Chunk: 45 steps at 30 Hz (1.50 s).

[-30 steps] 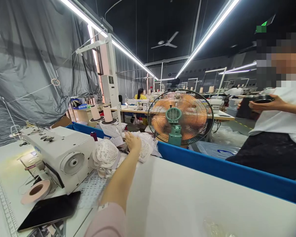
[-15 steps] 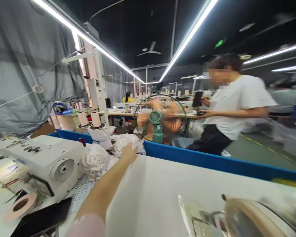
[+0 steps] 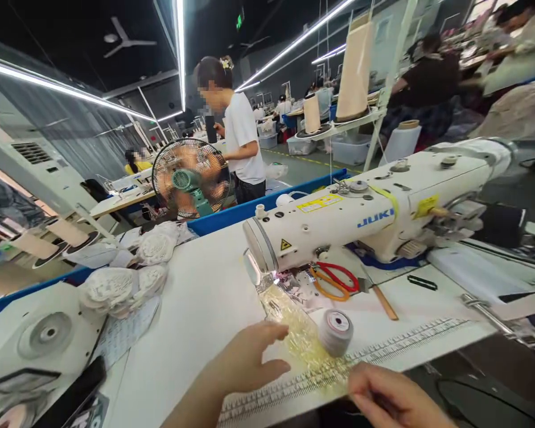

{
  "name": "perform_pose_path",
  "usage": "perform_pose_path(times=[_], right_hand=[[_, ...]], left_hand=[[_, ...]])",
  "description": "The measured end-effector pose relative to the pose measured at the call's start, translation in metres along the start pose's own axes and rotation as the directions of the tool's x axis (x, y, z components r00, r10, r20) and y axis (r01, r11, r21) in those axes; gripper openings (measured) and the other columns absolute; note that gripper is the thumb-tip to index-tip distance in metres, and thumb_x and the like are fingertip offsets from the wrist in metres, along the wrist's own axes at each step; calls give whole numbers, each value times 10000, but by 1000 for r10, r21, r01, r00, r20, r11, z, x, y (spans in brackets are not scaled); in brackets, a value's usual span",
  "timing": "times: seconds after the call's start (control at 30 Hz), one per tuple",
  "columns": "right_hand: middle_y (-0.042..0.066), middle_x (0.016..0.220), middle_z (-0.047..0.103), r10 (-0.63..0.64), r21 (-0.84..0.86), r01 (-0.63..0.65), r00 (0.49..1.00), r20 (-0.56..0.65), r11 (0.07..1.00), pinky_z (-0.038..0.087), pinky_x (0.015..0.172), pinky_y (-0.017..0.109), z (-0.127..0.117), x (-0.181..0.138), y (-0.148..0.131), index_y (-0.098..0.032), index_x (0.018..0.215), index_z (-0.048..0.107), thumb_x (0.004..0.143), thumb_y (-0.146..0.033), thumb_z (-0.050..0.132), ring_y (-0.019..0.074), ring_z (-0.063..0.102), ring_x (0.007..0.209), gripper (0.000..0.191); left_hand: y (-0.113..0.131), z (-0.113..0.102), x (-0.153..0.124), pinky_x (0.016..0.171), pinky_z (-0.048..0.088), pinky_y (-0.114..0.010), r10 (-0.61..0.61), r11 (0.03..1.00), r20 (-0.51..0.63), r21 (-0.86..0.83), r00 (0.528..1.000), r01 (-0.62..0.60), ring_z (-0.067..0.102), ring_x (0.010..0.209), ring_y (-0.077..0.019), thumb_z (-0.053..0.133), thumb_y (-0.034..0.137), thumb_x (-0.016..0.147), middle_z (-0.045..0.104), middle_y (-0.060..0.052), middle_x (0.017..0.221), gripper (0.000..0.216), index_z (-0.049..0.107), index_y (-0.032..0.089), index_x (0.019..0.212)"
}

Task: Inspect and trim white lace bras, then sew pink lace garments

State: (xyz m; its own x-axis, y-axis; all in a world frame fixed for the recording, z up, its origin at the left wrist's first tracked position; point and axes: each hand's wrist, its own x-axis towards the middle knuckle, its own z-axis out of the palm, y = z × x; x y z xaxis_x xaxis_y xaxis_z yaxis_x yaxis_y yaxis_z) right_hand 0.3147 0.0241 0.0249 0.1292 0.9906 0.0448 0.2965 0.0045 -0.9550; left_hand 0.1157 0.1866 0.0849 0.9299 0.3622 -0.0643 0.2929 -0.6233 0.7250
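My left hand (image 3: pixel 252 359) hovers over the front of the white table, thumb and fingers apart, holding nothing I can see. Just right of its fingertips, a strip of crinkled, yellowish clear film (image 3: pixel 301 342) runs from under the sewing machine head (image 3: pixel 321 223) to the table edge. My right hand (image 3: pixel 390 392) is at that edge with its fingers curled together; anything inside them is hidden. Between the hands and the machine stands a pale grey thread spool (image 3: pixel 336 334). Scissors (image 3: pixel 336 282) with red and orange handles lie behind it.
White lace pieces (image 3: pixel 116 288) are piled on the left, beside a second machine (image 3: pixel 44 327). A printed ruler strip (image 3: pixel 276 389) follows the front edge. A blue trough (image 3: pixel 232 213) borders the far side. Beyond stand a fan (image 3: pixel 191 178) and a person in a white shirt (image 3: pixel 243 128).
The view has swung right, bringing the sewing machine fully into sight. My left hand has left the lace pile and come back to the table front. My right hand has appeared.
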Motion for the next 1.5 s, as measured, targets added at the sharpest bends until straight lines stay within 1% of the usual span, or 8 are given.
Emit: perform_pose_path(times=[0.17,0.33,0.5,0.7,0.8,0.97,1.1,1.5], right_hand=[[-7,570,406,3,357,146,923,-385,922,362,469,211,-73,-7,-40,-205,624,523,779,-447,611,122,384,536,300],[-42,581,281,229,742,247,850,-475,623,297,392,138,-116,3,-66,-174,574,403,612,-325,745,69,273,496,376],[-45,617,266,194,700,254,848,-493,667,293,422,144,-133,5,-67,-175,600,334,637,-345,687,64,272,512,393],[-39,548,368,90,494,121,920,-382,861,243,444,197,-138,3,-70,-178,584,418,670,-436,671,76,298,488,372],[-22,535,420,37,124,-16,986,-165,992,246,477,220,-142,-5,-78,-162,592,530,689,-382,682,94,331,511,284],[6,621,499,61,-704,60,988,145,708,294,541,254,-139,-9,-90,-181,649,501,807,-313,436,139,412,576,216],[-6,612,486,89,-772,109,974,210,626,277,529,249,-125,-1,-89,-181,587,407,734,-180,427,131,400,559,149],[-10,614,450,228,-694,24,936,269,720,265,523,246,-108,7,-80,-191,622,411,764,-236,408,134,386,562,149]], left_hand=[[-6,56,66,1059,291,-458,-63,920,-66,-391,996,32,348,1280,-303,769,297,577,352,-186,1400,993,228,145,1395],[-3,86,88,903,429,-427,-149,803,-124,-595,981,47,555,1000,-273,732,370,613,585,-105,1038,557,506,137,1066],[24,80,79,637,501,-339,-145,634,-36,-770,989,65,629,721,-205,620,515,705,537,-44,908,552,440,166,1093],[52,80,82,515,443,-267,-199,612,84,-768,976,191,574,599,-160,652,464,638,532,-10,761,505,496,148,1000],[52,80,85,594,447,-275,-172,695,84,-695,982,181,563,697,-170,639,410,632,562,-23,790,467,539,139,999],[39,79,85,637,439,-277,-135,855,82,-494,987,158,545,742,-177,625,422,641,591,-32,838,489,573,144,1040],[36,77,79,546,421,-258,-136,925,139,-336,981,176,520,591,-144,608,433,665,584,-28,781,508,558,157,1088],[40,68,69,617,412,-252,-31,990,123,-135,992,48,534,714,-180,619,413,651,607,-29,839,449,615,184,1037]])
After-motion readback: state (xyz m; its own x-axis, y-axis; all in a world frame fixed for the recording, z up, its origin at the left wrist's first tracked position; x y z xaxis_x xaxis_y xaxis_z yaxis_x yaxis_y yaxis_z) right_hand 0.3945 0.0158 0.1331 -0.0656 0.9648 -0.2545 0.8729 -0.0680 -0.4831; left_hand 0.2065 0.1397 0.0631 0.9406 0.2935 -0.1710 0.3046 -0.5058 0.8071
